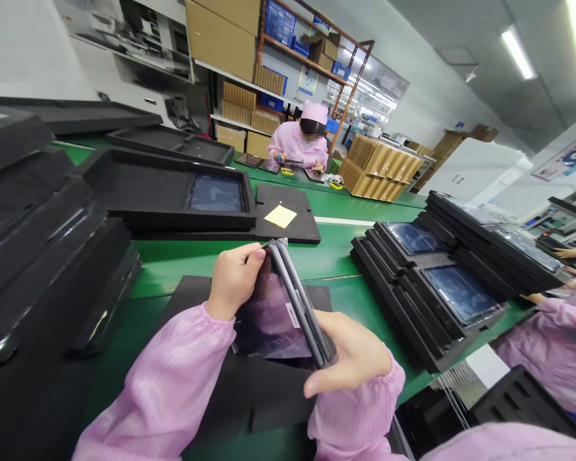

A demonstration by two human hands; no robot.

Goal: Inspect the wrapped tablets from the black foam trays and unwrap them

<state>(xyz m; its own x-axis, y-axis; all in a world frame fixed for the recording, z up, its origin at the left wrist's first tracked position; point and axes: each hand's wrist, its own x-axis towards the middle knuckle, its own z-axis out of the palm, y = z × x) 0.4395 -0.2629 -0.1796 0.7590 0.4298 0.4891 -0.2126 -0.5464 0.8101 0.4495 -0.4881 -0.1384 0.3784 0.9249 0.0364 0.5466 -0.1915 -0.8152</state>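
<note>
Both my hands hold a small stack of flat dark screen panels [281,307], stood on edge over a black foam mat [249,384] on the green table [182,256]. My left hand [233,278] is closed on the stack's upper left corner, thumb across the top. At the lower right, my right hand [350,355] wraps round the stack's edge. The front panel's glossy face reflects pink. Both sleeves are pink.
Stacked black foam trays [43,237] fill the left. A tray with a screen [216,192] and a pad with a yellow note [281,216] lie ahead. More trays with screens [436,282] are on the right. A person in pink sits opposite [300,144]; another's sleeve [552,346] is at right.
</note>
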